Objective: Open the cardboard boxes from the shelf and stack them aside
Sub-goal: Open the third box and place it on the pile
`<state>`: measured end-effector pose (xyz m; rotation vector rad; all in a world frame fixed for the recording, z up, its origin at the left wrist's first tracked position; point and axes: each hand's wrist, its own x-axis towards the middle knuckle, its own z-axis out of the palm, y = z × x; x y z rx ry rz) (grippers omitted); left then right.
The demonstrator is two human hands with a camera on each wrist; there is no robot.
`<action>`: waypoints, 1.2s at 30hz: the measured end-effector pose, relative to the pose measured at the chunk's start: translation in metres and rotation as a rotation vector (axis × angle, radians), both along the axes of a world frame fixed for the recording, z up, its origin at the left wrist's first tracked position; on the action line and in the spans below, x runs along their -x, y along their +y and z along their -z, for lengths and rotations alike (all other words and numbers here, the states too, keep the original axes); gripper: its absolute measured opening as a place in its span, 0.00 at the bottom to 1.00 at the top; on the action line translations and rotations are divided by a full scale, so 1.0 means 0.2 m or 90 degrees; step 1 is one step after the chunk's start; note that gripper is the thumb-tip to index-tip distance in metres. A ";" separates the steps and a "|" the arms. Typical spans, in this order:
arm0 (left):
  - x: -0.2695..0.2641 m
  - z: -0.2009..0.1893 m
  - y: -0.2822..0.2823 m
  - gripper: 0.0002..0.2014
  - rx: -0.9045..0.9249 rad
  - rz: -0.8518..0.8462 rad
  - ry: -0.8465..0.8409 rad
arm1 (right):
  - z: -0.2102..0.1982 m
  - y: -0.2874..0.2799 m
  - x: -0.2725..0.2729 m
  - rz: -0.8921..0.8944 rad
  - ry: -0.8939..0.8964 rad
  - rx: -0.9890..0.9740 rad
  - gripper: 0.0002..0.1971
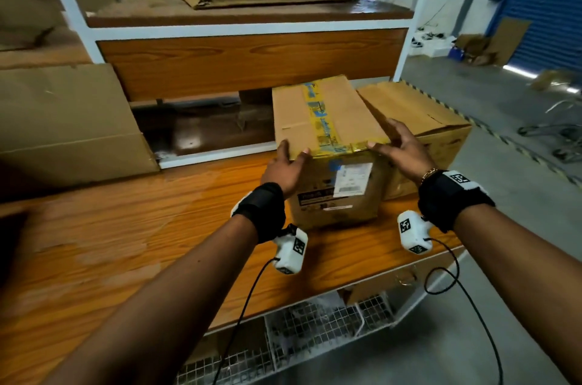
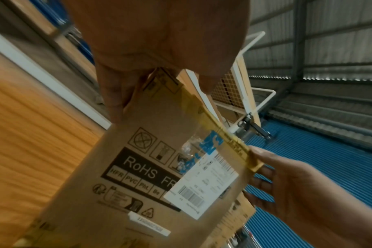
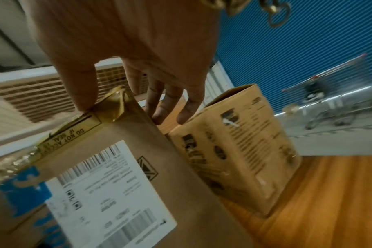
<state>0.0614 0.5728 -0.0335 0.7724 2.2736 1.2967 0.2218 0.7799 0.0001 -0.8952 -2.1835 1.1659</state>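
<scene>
A closed cardboard box sealed with yellow and blue tape stands on the wooden table; a white shipping label is on its near face. My left hand grips its near left top corner, thumb on the left side and index finger over the top edge; the left wrist view shows that hand straddling the corner of the box. My right hand rests on the near right top corner. In the right wrist view its thumb presses the taped corner and its straight fingers lie down the box's right side.
A second cardboard box stands tilted right behind and against the first, also seen as the other box. Flat cardboard leans at the left. The white-framed shelf rises behind. Wire mesh hangs under the table's near edge.
</scene>
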 end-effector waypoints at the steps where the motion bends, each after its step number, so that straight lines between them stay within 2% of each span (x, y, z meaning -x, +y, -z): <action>1: 0.02 0.02 -0.06 0.39 -0.021 -0.036 -0.017 | -0.02 -0.07 0.02 -0.031 0.001 -0.008 0.40; 5: 0.09 0.09 -0.32 0.42 -0.105 -0.163 -0.164 | -0.06 -0.33 0.12 -0.147 -0.009 -0.071 0.39; 8: 0.06 0.11 -0.57 0.32 -0.152 -0.228 -0.255 | -0.08 -0.55 0.18 -0.234 -0.011 -0.138 0.38; 10: 0.04 0.15 -0.70 0.29 -0.123 -0.259 -0.276 | -0.08 -0.68 0.21 -0.285 -0.026 -0.186 0.39; 13: 0.01 0.24 -0.89 0.31 -0.044 -0.273 -0.218 | -0.05 -0.88 0.26 -0.353 -0.101 -0.286 0.37; 15: 0.03 0.30 -0.98 0.38 -0.028 -0.262 -0.167 | 0.00 -0.97 0.28 -0.386 -0.188 -0.342 0.35; 17: -0.02 0.25 -1.06 0.44 -0.072 -0.283 -0.167 | 0.07 -1.03 0.28 -0.405 -0.260 -0.376 0.34; 19: -0.08 0.15 -1.11 0.39 -0.108 -0.290 -0.123 | 0.12 -1.06 0.26 -0.389 -0.281 -0.381 0.34; 24: 0.00 0.04 -1.19 0.34 0.017 -0.307 0.083 | 0.19 -1.04 0.20 -0.331 -0.192 -0.294 0.36; 32: 0.14 0.00 -1.11 0.31 0.141 -0.185 0.088 | 0.26 -0.98 0.13 -0.224 -0.094 -0.071 0.42; 34: 0.16 0.02 -1.10 0.32 0.151 -0.163 0.084 | 0.30 -0.95 0.13 -0.190 -0.082 0.022 0.44; 36: 0.18 0.06 -1.11 0.33 0.150 -0.151 0.084 | 0.33 -0.96 0.13 -0.208 -0.083 0.126 0.48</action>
